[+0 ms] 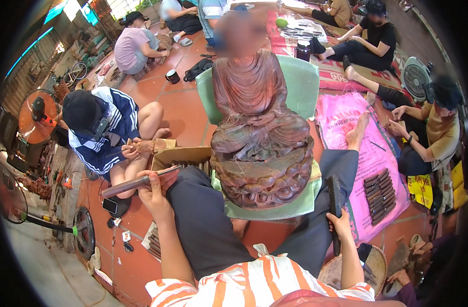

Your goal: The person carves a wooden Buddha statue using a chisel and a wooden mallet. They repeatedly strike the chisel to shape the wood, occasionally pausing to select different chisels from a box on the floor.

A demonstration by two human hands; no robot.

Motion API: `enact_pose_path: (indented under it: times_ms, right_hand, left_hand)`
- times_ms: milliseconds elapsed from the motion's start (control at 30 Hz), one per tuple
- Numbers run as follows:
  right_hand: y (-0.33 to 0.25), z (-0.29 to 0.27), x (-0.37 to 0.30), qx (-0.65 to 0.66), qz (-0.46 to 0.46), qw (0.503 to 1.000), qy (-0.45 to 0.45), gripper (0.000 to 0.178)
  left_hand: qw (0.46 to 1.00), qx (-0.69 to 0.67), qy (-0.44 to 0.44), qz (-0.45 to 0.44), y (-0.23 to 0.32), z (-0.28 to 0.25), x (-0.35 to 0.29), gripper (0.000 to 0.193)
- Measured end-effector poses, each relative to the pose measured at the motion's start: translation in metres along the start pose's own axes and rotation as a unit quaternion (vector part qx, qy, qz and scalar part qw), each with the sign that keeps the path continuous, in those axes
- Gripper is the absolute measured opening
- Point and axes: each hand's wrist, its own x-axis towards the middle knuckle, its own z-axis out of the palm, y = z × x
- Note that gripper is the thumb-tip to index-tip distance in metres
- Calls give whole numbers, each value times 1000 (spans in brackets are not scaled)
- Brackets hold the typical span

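Observation:
A reddish-brown carved wooden statue of a seated, robed figure [259, 130] stands upright in front of me on a light green plastic chair [303, 84]. Its top is blurred, and its base is carved with petals. Raised over my left thigh, my left hand [156, 197] is closed round a chisel [126, 185], its thick wooden handle pointing left and its thin dark blade right. Beside my right thigh, my right hand [340, 225] grips the lower part of a long dark bar [335, 197], held nearly upright. Neither tool touches the statue.
Many carving tools [379, 197] lie in rows on a pink sack [339, 115] at right. A cardboard box of tools [180, 156] sits left of the statue. A round basket [328, 273] is near my right arm. Several people work around me; one [106, 130] sits close at left.

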Motion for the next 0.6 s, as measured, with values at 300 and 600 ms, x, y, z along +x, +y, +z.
enact_pose_path:
  times_ms: [300, 600]
  right_hand:
    - [-3, 9, 6, 49, 23, 998, 22, 19]
    - [-13, 14, 9, 37, 32, 998, 28, 15]
  left_hand:
    - [999, 39, -5, 29, -2, -1, 0, 19]
    - [998, 45, -3, 31, -5, -1, -1, 24]
